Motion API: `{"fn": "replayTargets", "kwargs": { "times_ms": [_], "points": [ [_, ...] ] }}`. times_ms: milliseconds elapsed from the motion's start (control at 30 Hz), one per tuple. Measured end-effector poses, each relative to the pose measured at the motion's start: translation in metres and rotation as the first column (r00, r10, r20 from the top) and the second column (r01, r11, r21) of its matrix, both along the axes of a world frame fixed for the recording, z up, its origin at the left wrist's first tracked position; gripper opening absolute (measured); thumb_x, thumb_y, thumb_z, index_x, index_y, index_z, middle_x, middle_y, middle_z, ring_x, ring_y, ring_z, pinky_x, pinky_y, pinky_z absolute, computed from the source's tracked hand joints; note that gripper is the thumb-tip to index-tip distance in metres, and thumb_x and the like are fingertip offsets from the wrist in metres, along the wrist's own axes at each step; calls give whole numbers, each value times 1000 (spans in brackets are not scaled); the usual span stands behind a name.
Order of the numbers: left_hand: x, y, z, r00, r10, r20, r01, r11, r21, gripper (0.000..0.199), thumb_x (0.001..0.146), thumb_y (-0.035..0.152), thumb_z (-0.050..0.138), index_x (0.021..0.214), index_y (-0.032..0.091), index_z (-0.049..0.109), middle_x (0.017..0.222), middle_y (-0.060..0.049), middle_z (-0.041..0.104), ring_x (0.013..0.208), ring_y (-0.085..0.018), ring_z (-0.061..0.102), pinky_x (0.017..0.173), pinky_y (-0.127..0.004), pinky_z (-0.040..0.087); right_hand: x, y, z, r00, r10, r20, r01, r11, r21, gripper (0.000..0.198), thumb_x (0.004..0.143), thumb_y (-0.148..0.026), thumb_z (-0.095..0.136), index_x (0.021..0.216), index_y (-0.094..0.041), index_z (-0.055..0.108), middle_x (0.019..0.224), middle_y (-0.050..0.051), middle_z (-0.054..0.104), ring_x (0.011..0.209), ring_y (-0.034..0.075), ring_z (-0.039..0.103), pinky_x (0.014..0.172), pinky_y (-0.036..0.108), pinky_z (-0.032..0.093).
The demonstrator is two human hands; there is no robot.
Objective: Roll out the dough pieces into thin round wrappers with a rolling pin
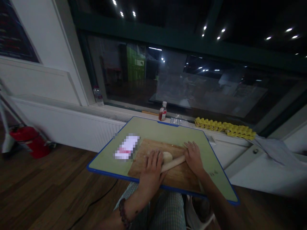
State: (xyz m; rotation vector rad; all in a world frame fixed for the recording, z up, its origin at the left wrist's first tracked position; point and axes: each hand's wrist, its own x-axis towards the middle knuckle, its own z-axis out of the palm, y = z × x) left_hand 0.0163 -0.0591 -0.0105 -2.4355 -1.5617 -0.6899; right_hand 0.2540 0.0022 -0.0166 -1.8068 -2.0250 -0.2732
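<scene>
A pale wooden rolling pin (pixel 174 163) lies at a slant over the wooden board (pixel 185 175), with a flattened piece of pale dough (pixel 167 156) just behind its left part. My left hand (pixel 152 164) grips the pin's near left end, its thumb low along the pin and its fingers reaching forward past it. On the far right end rests my right hand (pixel 193 156), its palm on the pin and its fingers pointing forward over the board's edge. Both palms hide the ends of the pin.
The board lies on a green table (pixel 153 131) with a blue rim. A blurred bright phone (pixel 127 147) lies at its left. On the sill stand a small bottle (pixel 162 111), a yellow egg tray (pixel 223 127) and a water bottle (pixel 98 95). A fire extinguisher (pixel 30 140) is left.
</scene>
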Motion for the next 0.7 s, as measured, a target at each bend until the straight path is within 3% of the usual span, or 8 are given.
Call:
{"fn": "replayTargets", "kwargs": {
  "times_ms": [67, 133, 200, 300, 433, 567, 633, 700],
  "points": [
    [-3, 1, 0, 998, -66, -5, 66, 998, 10, 55, 93, 31, 55, 144, 13, 43, 147, -16, 49, 139, -33, 40, 112, -51, 36, -7, -13, 9, 986, 168, -19, -168, 986, 11, 47, 99, -27, 30, 139, -15, 51, 145, 12, 50, 140, 23, 35, 118, 44, 25],
    [-8, 3, 0, 992, -125, -11, 125, 992, 14, 54, 95, 35, 54, 144, 14, 43, 146, -14, 50, 138, -32, 42, 112, -50, 36, -16, -28, 15, 929, 368, -36, -370, 927, -67, 47, 100, -33, 34, 145, -22, 43, 148, 8, 48, 139, 21, 38, 117, 43, 28],
    [-14, 6, 0, 987, -163, -7, 163, 986, 18, 54, 97, 39, 52, 144, 16, 43, 146, -13, 51, 137, -31, 43, 110, -50, 37, -23, -41, 15, 898, 435, -65, -440, 887, -139, 51, 99, -38, 43, 148, -28, 39, 149, 6, 48, 137, 23, 41, 116, 45, 31],
    [-30, 15, 1, 979, -204, 22, 203, 979, 29, 56, 92, 48, 59, 139, 19, 49, 142, -12, 54, 132, -31, 47, 109, -49, 37, -25, -51, 7, 918, 389, -78, -396, 905, -154, 51, 95, -38, 53, 145, -28, 44, 141, 7, 56, 129, 26, 50, 110, 49, 38],
    [-56, 30, 8, 971, -236, 43, 235, 971, 33, 50, 83, 50, 72, 124, 23, 61, 133, -8, 62, 126, -31, 51, 108, -48, 38, -17, -51, -7, 920, 389, -44, -391, 913, -120, 38, 93, -31, 57, 131, -24, 58, 129, 9, 64, 120, 26, 58, 105, 46, 45],
    [-70, 36, 22, 966, -225, 129, 215, 973, 86, 49, 84, 44, 71, 127, 23, 58, 133, -9, 60, 125, -31, 51, 103, -47, 42, -8, -50, -7, 940, 339, -26, -340, 940, -24, 29, 94, -34, 54, 119, -23, 65, 120, 9, 69, 113, 28, 63, 102, 46, 47],
    [-69, 37, 27, 941, -258, 217, 230, 962, 148, 42, 89, 38, 65, 128, 23, 57, 134, -9, 58, 124, -29, 50, 103, -46, 42, -7, -50, -1, 954, 268, -136, -266, 963, 36, 31, 96, -37, 49, 118, -23, 65, 117, 9, 69, 110, 27, 63, 98, 44, 48],
    [-63, 39, 30, 896, -359, 261, 312, 927, 207, 27, 94, 29, 56, 120, 23, 61, 127, -7, 63, 119, -25, 54, 102, -43, 42, -11, -47, 8, 914, 204, -351, -189, 979, 76, 34, 98, -40, 41, 120, -23, 62, 116, 8, 68, 107, 25, 63, 94, 41, 49]
  ]
}}
